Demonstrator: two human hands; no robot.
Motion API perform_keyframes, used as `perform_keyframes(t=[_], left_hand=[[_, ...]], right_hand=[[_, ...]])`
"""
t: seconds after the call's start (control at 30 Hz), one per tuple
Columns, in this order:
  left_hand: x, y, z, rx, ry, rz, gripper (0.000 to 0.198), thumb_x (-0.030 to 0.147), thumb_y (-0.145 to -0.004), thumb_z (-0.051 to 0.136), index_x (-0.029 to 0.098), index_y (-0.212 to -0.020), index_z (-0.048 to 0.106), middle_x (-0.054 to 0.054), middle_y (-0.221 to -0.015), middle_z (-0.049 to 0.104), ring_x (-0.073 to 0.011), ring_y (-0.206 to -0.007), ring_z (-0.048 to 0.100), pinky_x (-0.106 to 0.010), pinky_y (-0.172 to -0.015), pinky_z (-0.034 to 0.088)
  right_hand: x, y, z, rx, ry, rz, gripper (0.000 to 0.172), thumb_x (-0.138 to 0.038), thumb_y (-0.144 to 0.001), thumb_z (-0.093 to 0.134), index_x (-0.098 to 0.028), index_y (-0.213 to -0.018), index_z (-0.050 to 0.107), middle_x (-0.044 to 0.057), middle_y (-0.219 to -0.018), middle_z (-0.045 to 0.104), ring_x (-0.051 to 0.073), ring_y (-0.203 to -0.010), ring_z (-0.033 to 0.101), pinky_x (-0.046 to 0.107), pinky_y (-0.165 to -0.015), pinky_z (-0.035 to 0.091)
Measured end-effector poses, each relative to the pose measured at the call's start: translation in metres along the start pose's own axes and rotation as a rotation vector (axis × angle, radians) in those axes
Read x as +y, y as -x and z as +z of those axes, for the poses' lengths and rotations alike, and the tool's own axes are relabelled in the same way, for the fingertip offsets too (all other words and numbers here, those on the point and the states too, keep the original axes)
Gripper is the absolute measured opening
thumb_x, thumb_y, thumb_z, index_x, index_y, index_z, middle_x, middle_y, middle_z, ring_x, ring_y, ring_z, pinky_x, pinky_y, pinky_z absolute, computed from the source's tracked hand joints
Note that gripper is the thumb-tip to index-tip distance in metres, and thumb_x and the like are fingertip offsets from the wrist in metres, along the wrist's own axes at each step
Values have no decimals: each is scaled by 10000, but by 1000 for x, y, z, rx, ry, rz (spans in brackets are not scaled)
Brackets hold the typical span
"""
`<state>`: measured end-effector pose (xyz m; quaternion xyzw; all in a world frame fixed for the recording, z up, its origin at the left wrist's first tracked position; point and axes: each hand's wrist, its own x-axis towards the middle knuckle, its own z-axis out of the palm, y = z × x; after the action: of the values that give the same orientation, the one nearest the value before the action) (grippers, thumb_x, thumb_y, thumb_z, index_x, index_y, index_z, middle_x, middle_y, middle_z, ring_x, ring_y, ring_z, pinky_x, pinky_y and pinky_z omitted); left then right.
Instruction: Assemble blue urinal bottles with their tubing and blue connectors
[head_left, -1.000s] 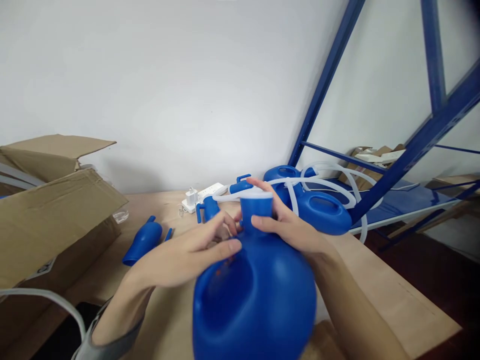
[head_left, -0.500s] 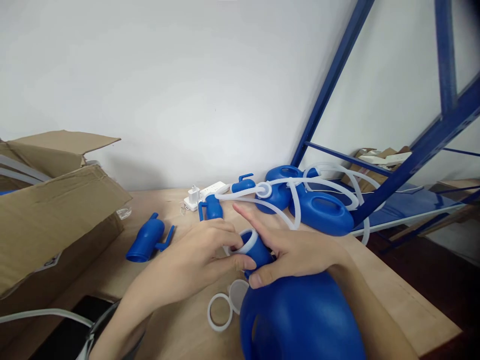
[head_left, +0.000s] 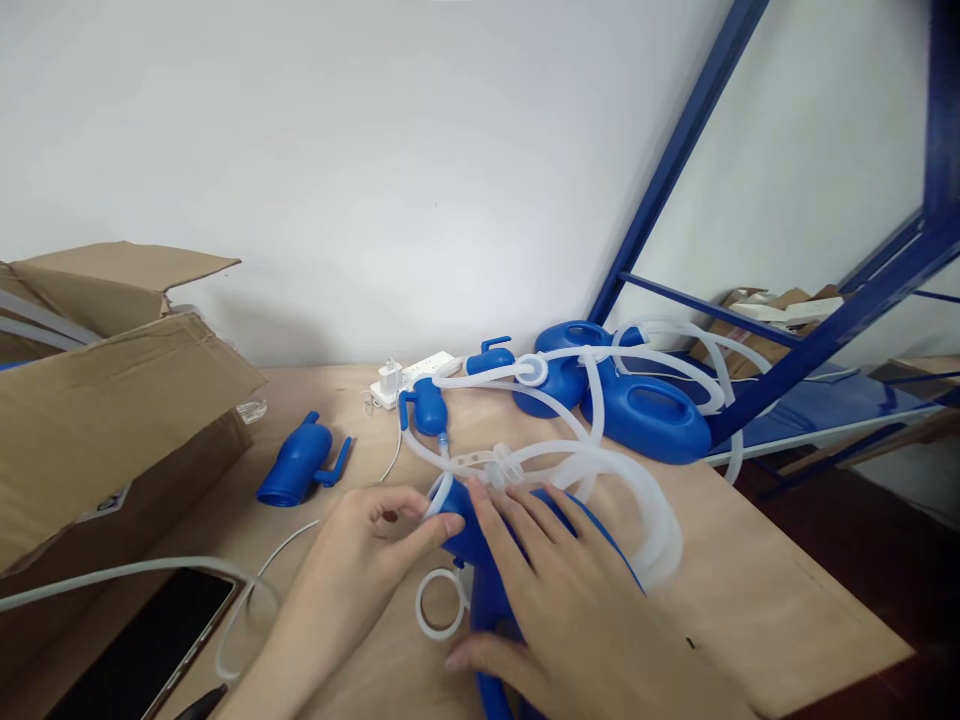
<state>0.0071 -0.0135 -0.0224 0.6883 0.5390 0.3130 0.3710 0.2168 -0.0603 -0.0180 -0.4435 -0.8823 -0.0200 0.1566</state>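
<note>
A blue plastic bottle (head_left: 487, 590) with a grip handle lies in front of me, its neck pointing away to the left. Around the mouth of the neck is a white ring (head_left: 444, 492). The thumb and curled fingers of my left hand (head_left: 367, 550) pinch this ring at the rim. My right hand (head_left: 555, 590) rests flat across the top of the bottle, fingers stretched out and covering much of it. Just below the neck, another white ring (head_left: 420, 606) lies on the table. A coil of clear tubing (head_left: 660, 510) extends behind and right of the bottle, smeared by motion.
More blue bottles (head_left: 645, 420) with tubes stand at the back right, beside a blue metal rack (head_left: 675, 150). Small blue spouted pieces (head_left: 300, 465) lie farther left. A power strip (head_left: 424, 370) sits against the wall. On the left are a cardboard box (head_left: 112, 420) and a phone (head_left: 150, 640).
The bottle has turned, its mouth now farther left. My right hand went from gripping the neck to lying flat on the body. Tubing now shows behind the bottle; the white cap disc is hidden.
</note>
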Motion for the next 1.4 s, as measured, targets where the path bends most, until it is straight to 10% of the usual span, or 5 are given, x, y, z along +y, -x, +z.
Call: perform_keyframes(t=[0.3,0.9,1.4], left_hand=[[-1,12,8,-361,548,-239,388,529,-731,836,197,-810,651,-24,-832,711,-221,-863,651,-342,-839,499],[-16,16,0,-458,544,-245,276,424,-763,801,194,-830,663,-18,-876,689,-208,-896,600,-329,-851,439],[-16,18,-4,-483,528,-223,306,454,-797,803,197,-851,645,1,-887,609,-188,-902,530,-298,-851,431]], right_hand=[[37,-25,-25,-310,-213,-132,546,-273,-972,609,-236,-1507,506,102,-1372,699,291,-1264,646,517,-1177,387],[19,-35,-10,-267,-112,-135,419,-589,-1044,487,-209,-977,651,63,-970,742,281,-924,694,442,-871,503],[21,-35,-10,-291,-74,-151,354,-532,-1015,557,-194,-982,653,56,-910,738,277,-885,692,430,-861,475]])
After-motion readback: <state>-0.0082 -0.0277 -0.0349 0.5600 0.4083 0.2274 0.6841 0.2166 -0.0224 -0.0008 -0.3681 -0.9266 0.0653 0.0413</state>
